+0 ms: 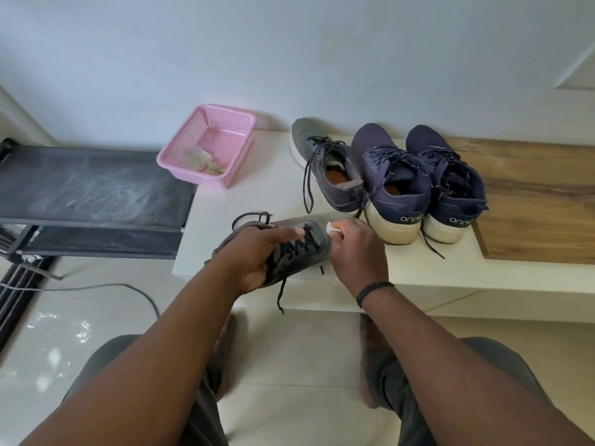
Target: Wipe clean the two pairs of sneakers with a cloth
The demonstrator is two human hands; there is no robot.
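Holding: my left hand (257,252) grips the grey sneaker (289,249) at its laces.
Wiping: my right hand (357,249) pinches the cloth (331,228).
Feel: light, soft upper; likely steadiest held midfoot.

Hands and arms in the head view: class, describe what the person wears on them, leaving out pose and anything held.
Both forearms are bare, with no sleeves in view and no gloves. The left hand shows no ring, watch or band. The right hand has a thin dark band, seemingly braided, around its wrist. No other markings are visible.
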